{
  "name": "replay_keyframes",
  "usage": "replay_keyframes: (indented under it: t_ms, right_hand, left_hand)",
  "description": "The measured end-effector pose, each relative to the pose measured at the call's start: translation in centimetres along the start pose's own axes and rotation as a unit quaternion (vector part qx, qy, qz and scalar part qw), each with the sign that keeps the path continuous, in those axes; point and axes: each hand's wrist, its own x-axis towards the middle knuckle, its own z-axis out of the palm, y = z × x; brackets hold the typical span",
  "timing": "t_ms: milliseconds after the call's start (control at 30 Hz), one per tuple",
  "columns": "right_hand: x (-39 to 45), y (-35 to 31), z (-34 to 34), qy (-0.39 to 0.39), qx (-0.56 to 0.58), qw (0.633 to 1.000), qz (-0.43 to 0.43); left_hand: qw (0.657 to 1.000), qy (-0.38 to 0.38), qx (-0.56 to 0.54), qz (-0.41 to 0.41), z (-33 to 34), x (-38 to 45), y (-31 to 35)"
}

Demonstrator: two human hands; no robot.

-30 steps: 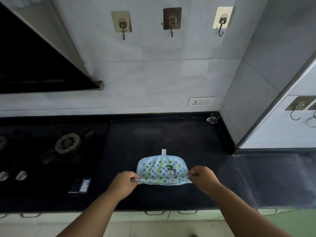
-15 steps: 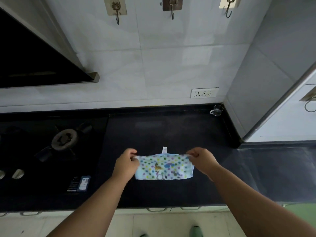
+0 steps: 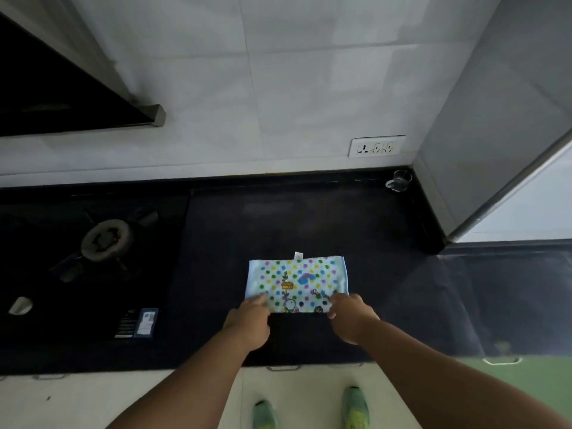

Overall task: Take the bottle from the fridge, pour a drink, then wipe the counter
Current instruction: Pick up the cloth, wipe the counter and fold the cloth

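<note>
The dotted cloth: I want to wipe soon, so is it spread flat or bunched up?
Spread flat: the dotted cloth lies as a smooth rectangle on the counter, both hands at its near corners.

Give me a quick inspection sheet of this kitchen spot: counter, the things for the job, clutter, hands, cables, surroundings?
Surface: black counter, dark and glossy.
Job's things: dotted cloth lies flat on the counter; no bottle seen.
Clutter: glass mug in the back corner; small packet near the front edge by the stove.
Hands: left hand and right hand touch the cloth's near corners; whether they pinch it cannot be told.
Cables: nothing seen.
Surroundings: gas burner to the left, hood above it, wall socket on white tiles, green shoes on the floor.
</note>
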Motion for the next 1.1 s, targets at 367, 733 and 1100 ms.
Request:
replay_keyframes:
  t_ms: [367,733,1100]
  right_hand:
    - [-1.5,-1.3,-2.8,0.113,-0.011,0.994,-0.001]
    - [-8.3,-6.7,-18.4,0.317,0.074,0.941,-0.091]
    - [-11.0,-9.6,-35.0,0.506,0.094,0.833,-0.204]
  left_hand:
    - [0.984,0.169,0.034,0.033,-3.2,-1.5,0.1]
    - [0.874,0.387,-0.282,0.080,-20.3,-5.0,1.2]
    - [0.824,0.497,-0.207,0.176,-37.9,-7.8,7.2]
